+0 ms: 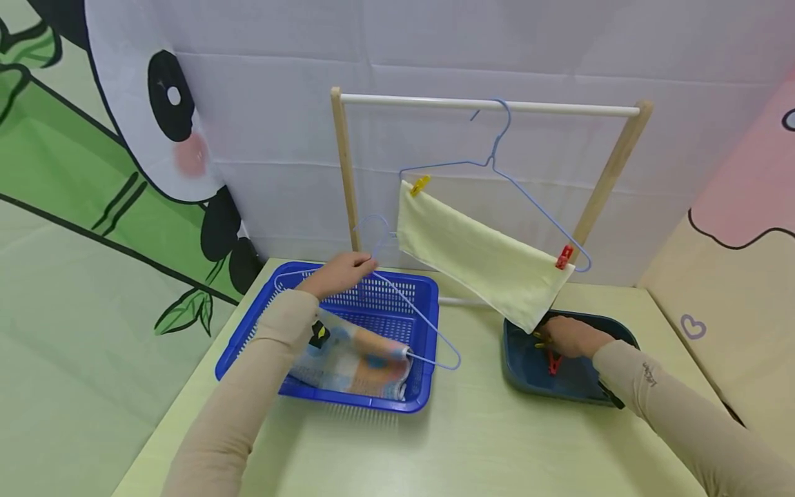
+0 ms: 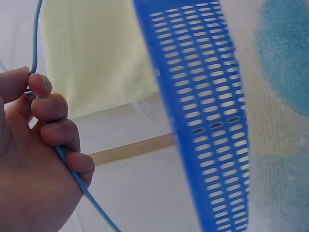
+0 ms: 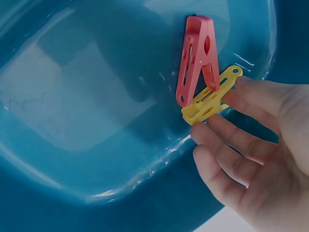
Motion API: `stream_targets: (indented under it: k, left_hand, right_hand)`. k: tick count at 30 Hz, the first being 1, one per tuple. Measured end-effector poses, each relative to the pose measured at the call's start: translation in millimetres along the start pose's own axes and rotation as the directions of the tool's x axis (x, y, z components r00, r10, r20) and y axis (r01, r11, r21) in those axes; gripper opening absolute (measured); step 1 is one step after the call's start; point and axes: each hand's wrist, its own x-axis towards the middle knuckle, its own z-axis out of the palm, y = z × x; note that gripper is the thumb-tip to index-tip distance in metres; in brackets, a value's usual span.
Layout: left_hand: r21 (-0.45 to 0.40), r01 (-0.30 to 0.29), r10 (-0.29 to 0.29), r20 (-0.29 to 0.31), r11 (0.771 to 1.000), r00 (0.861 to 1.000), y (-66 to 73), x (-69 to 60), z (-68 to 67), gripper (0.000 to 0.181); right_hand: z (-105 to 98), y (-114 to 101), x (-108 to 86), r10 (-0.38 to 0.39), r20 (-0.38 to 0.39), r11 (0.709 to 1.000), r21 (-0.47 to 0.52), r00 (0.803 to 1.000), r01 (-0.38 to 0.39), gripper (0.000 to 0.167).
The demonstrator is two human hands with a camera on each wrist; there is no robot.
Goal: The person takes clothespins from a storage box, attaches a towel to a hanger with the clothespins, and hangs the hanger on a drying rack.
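Observation:
My left hand (image 1: 341,275) grips a blue wire hanger (image 1: 415,308) just below its hook, over the blue basket. A patterned towel (image 1: 354,355) is draped over the hanger's lower bar and hangs down into the basket. In the right wrist view, my right hand (image 3: 256,140) has thumb and fingertips at a yellow clothespin (image 3: 211,96), pinching one end, inside the dark blue basin (image 1: 528,376). Touching that clothespin is a red clothespin (image 3: 197,58). Part of the right hand's grip is hidden in the head view.
Behind, a rack (image 1: 428,102) with wooden posts bears another blue hanger (image 1: 540,200). A pale yellow cloth (image 1: 478,252) hangs tilted from it by yellow and red clothespins, its low corner near my right hand. The blue basket (image 1: 428,386) stands left on the table (image 1: 459,449).

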Motion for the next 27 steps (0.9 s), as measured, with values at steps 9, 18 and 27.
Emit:
stream_targets:
  k: [9,18,27]
  left_hand:
    - [-0.038,0.005,-0.008,-0.08,0.999,0.997,13.6,-5.0,-17.9,0.04]
    - [-0.001,-0.036,0.036,-0.171,0.999,0.985,37.1,-10.5,-34.7,0.038]
    - [0.029,-0.055,0.06,-0.227,0.998,0.972,60.9,-17.8,-44.4,0.042]
  right_hand:
    - [3.4,0.8,4.4,0.061,0.032,0.996,0.058,0.998,-0.063,0.017]
    - [4.6,0.4,8.1,0.069,0.037,0.997,0.02,0.997,-0.07,0.026]
    - [11.7,-1.4,13.2,0.067,0.027,0.996,0.058,0.997,-0.068,0.026]
